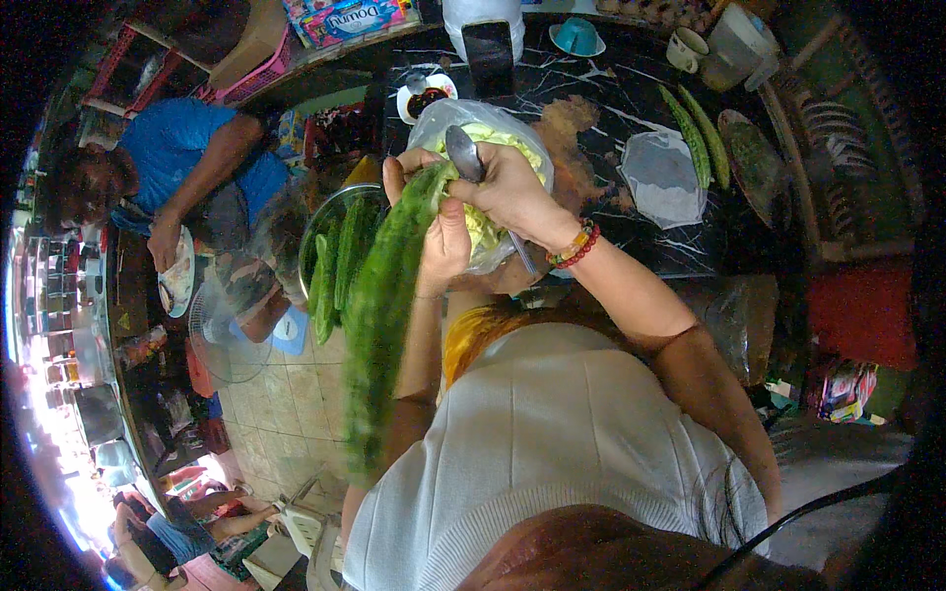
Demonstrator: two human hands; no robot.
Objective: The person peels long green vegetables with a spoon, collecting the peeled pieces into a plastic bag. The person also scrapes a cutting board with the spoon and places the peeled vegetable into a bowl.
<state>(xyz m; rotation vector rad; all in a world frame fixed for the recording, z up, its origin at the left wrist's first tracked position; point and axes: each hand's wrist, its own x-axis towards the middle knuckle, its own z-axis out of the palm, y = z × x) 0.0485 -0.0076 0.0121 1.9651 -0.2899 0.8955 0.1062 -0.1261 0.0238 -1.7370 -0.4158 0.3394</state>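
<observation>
My left hand point(448, 244) is closed around the upper end of a long, bumpy green gourd point(379, 305), probably a bitter gourd. Its body slants down to the lower left, along my left forearm, and is slightly blurred. Close beside it, my right hand point(512, 197) grips a metal spoon point(461, 155), bowl up, with the handle sticking out below the palm. The right fingertips meet the gourd's end; whether they also hold it I cannot tell. Just beyond both hands, a clear plastic bag point(429, 130) of pale green shreds point(493, 135) sits on the black marbled table.
A metal basin point(307, 222) of green gourds stands at left. Two more gourds point(695, 138) lie at right by a silvery sheet point(665, 182). A sauce bowl point(450, 89), a white container point(483, 15) and a teal cup point(578, 37) stand behind. A person in blue point(182, 148) holds a plate.
</observation>
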